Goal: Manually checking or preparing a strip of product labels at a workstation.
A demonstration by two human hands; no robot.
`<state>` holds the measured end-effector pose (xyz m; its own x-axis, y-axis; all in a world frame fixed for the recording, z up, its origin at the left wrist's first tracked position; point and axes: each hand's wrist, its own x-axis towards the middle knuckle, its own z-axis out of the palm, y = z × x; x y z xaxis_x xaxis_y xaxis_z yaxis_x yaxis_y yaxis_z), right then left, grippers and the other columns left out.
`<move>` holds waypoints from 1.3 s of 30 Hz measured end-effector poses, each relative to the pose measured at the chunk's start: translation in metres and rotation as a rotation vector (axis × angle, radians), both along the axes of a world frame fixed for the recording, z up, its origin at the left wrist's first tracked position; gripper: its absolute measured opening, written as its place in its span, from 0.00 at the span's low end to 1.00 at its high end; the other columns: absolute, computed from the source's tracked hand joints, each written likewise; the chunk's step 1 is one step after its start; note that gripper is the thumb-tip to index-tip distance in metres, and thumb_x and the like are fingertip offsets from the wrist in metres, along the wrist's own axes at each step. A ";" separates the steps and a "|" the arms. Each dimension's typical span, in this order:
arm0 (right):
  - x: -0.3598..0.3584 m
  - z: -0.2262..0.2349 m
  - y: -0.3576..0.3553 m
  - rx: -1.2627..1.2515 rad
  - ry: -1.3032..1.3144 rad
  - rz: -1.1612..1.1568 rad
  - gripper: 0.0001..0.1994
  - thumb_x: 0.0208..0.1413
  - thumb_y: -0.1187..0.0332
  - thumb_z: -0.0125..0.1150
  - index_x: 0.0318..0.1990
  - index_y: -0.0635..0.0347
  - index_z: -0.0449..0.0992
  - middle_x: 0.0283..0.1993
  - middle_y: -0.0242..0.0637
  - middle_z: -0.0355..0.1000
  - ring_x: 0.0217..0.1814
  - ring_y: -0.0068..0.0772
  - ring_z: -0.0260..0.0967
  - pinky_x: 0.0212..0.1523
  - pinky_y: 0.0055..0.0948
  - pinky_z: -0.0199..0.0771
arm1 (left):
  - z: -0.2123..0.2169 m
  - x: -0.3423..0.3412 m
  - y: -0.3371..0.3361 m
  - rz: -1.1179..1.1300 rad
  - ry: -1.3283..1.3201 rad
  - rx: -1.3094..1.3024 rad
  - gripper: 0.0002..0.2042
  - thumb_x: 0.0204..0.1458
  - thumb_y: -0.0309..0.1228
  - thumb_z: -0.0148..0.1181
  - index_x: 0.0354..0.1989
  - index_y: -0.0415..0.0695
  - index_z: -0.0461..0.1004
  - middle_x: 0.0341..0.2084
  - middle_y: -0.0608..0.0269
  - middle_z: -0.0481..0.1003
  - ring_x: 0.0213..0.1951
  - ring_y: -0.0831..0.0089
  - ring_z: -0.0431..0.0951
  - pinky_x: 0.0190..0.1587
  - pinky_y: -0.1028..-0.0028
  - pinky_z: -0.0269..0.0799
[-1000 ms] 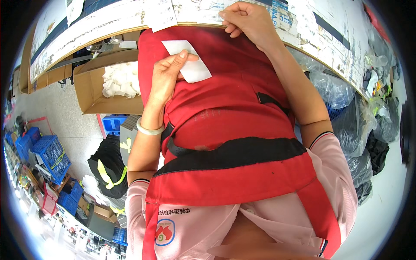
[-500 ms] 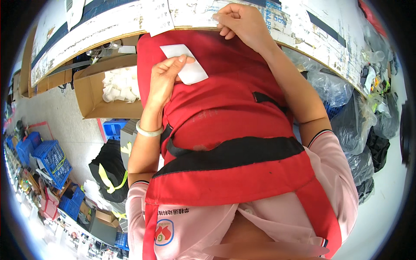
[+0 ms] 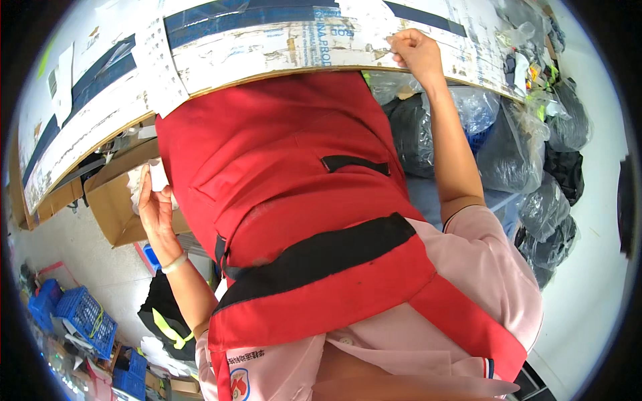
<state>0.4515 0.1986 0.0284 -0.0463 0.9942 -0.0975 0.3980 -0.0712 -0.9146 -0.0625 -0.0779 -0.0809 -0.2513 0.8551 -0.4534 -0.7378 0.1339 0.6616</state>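
Note:
My left hand (image 3: 156,212) is out at the left, its fingers closed on a small white paper piece (image 3: 159,175). It is over an open cardboard box (image 3: 114,212) that has crumpled white pieces inside. Above the front edge of the worktable (image 3: 234,81), my right hand (image 3: 421,59) is closed in a pinch with its fingertips near the white surface. Whether something small sits in that pinch I cannot make out. A printed white paper strip (image 3: 159,70) hangs over the table edge, and another white sheet (image 3: 366,15) lies further back.
Grey and clear plastic bags (image 3: 511,157) are piled on the right below the table. At the lower left stand blue plastic crates (image 3: 87,321) and a black bag (image 3: 159,294) with a yellow-green tie. My red apron (image 3: 287,140) fills the middle.
My left hand has moved left and down from in front of the apron to the cardboard box, carrying the white paper. My right hand has shifted right along the table edge.

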 end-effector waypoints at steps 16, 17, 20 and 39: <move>-0.127 0.011 -0.062 0.523 -0.392 0.471 0.13 0.49 0.63 0.66 0.42 0.55 0.76 0.41 0.35 0.72 0.43 0.34 0.68 0.45 0.30 0.69 | -0.015 -0.014 0.019 0.010 1.021 -0.282 0.14 0.55 0.27 0.58 0.49 0.36 0.73 0.38 0.59 0.77 0.40 0.76 0.76 0.45 0.78 0.73; -0.140 0.010 -0.064 0.582 -0.407 0.560 0.16 0.49 0.63 0.66 0.45 0.55 0.74 0.46 0.36 0.71 0.49 0.38 0.67 0.51 0.33 0.67 | 0.018 0.017 0.040 0.029 1.007 -0.157 0.13 0.53 0.24 0.60 0.47 0.37 0.75 0.35 0.62 0.77 0.40 0.78 0.75 0.45 0.79 0.72; -0.174 0.011 -0.061 0.665 -0.328 0.641 0.21 0.47 0.63 0.64 0.50 0.54 0.71 0.48 0.39 0.70 0.53 0.46 0.63 0.57 0.38 0.62 | 0.105 0.090 0.077 -0.165 1.379 0.102 0.15 0.46 0.21 0.65 0.44 0.39 0.76 0.34 0.62 0.77 0.35 0.75 0.76 0.43 0.77 0.71; -0.183 -0.008 -0.042 0.618 -0.319 0.685 0.22 0.47 0.64 0.64 0.52 0.54 0.71 0.50 0.38 0.71 0.53 0.43 0.64 0.57 0.37 0.61 | 0.115 0.132 0.164 -0.523 1.785 0.399 0.23 0.42 0.26 0.65 0.52 0.44 0.72 0.42 0.55 0.74 0.48 0.56 0.70 0.53 0.63 0.62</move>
<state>0.2685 0.1562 0.0199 -0.6954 0.6414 0.3241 0.4093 0.7242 -0.5551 0.0699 0.0861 0.0341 0.1450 0.9642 0.2218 0.8031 -0.2456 0.5428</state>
